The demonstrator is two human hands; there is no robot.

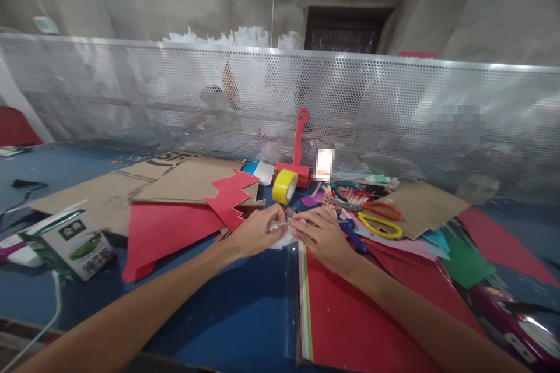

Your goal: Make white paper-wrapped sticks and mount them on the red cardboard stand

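My left hand [261, 230] is closed, thumb and fingertips pinching a small whitish, translucent piece [283, 240] whose kind I cannot make out. The right hand [322, 238] meets it from the other side, fingers bent and their tips pressed on the same piece. Just behind the hands stands a roll of yellow tape [284, 187]. A jagged-edged red paper cutout [231, 195] lies left of them. Below my right hand is a stack of coloured sheets with red [363, 315] on top. A blue-handled tool [352, 236] lies partly hidden beside that hand.
Cardboard sheets [175, 178] and red paper [170, 227] spread at the left, near a milk carton [85, 245]. Scissors with orange [382, 210] and yellow handles [380, 225] lie at the right. A red paper construction [300, 151] stands before the perforated metal screen [371, 93]. A purple device [511, 323] sits front right.
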